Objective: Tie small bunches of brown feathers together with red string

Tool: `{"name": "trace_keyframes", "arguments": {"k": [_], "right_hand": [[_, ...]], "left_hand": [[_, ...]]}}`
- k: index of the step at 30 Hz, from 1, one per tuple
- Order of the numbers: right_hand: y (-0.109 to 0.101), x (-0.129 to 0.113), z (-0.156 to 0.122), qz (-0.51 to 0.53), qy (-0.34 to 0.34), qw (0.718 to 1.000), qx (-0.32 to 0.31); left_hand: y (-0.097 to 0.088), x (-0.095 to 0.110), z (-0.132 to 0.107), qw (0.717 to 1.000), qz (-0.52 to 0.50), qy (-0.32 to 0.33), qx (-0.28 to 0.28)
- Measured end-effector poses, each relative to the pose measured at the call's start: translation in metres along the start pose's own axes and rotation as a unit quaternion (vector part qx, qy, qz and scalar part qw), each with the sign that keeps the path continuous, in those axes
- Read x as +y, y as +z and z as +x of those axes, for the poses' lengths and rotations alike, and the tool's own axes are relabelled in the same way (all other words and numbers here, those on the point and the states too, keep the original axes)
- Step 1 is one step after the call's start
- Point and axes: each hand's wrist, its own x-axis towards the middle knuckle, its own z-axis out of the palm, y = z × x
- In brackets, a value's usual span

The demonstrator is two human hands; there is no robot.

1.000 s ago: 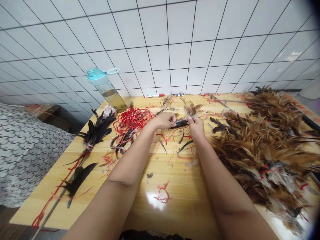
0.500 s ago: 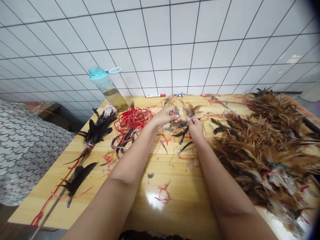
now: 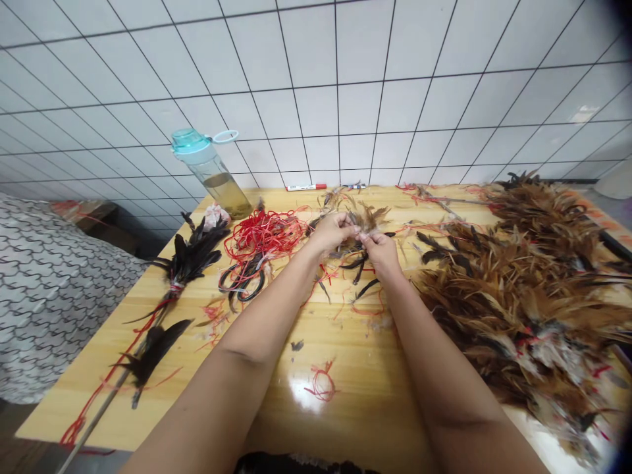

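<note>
Over the back middle of the wooden table, my right hand point(image 3: 381, 250) pinches a small brown tuft of feathers point(image 3: 371, 217), its tips pointing away from me. My left hand point(image 3: 336, 233) meets it from the left, thumb and fingertips pressed together at the base of the tuft. Whether a separate feather sits in the left fingers is too small to make out. Below the hands lie several loose dark feathers point(image 3: 364, 288) and bits of red string. Just left of my left hand is a tangled heap of red string point(image 3: 266, 232).
A large pile of brown feathers point(image 3: 523, 283) covers the table's right side. At left lies a stick with black feathers point(image 3: 190, 260) tied on. A water bottle point(image 3: 220, 184) stands at the back left; a red marker point(image 3: 306, 187) lies by the tiled wall.
My right hand has moved left with the feather tuft, and my left hand slightly right. The fingertips, apart before, now come together at the tuft's base.
</note>
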Motion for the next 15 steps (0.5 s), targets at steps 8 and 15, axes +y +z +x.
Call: {"name": "trace_keyframes", "arguments": {"k": [8,15], "right_hand": [[-0.004,0.000,0.001,-0.028,0.011,0.999,0.027],[-0.006,0.001,0.003,-0.058,0.007,0.997,0.054]], "left_hand": [[-0.017,0.009,0.002,0.991,0.128,0.041,0.001],[-0.053,0.029,-0.018,0.920,0.353,0.004,-0.171]]}}
